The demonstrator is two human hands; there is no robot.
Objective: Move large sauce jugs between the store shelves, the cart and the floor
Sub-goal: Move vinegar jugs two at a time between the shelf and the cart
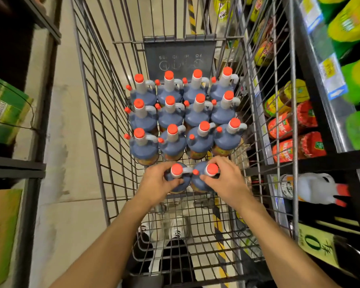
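Two sauce jugs [178,179] upright in cart [96,113], nearest row behind twelve more. Left hand [156,183], right hand [227,181]: fingers [208,179] clenched round necks. Likely heavy, rigid, smooth plastic; lift by loop handle.

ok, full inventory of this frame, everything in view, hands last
sauce jugs: 14, dark with red caps, upright in cart; 12 in a three-by-four block, 2 nearest under the hands
cart: 1, grey wire, centre
packaged goods: many, yellow, green and orange, right shelves
white jug: 1, lying on lower right shelf
boxes: 2, green and tan, left shelves
left hand: grips near-left jug at the neck
right hand: grips near-right jug at the neck
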